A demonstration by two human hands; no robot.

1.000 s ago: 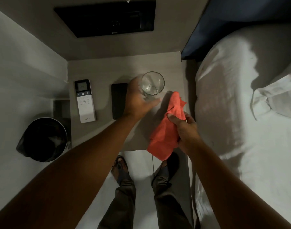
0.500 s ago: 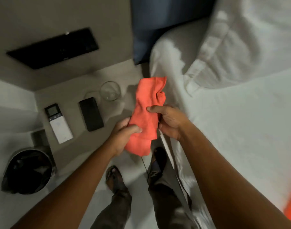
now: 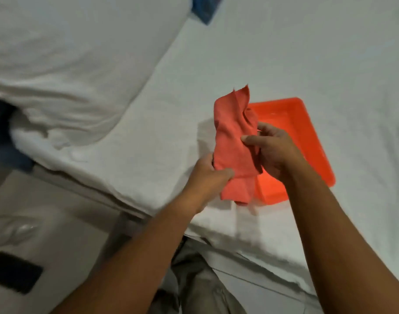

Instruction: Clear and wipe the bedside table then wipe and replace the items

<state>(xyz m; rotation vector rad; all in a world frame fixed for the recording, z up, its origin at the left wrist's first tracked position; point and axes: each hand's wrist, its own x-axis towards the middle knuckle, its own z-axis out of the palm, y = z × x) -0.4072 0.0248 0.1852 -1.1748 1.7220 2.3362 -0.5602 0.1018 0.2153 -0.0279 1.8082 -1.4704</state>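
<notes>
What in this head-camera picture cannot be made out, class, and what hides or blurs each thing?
1. Tray: its near left part is hidden behind the cloth and the right hand.
2. Phone: cut off by the left edge and blurred.
3. Glass: smeared by motion blur on the bedside table.
4. Left hand: its fingers are hidden behind the cloth it grips.

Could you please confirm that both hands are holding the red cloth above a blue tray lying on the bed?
Not quite: the tray is orange, not blue. The head view shows the left hand and right hand holding the red cloth above it on the bed.
</notes>
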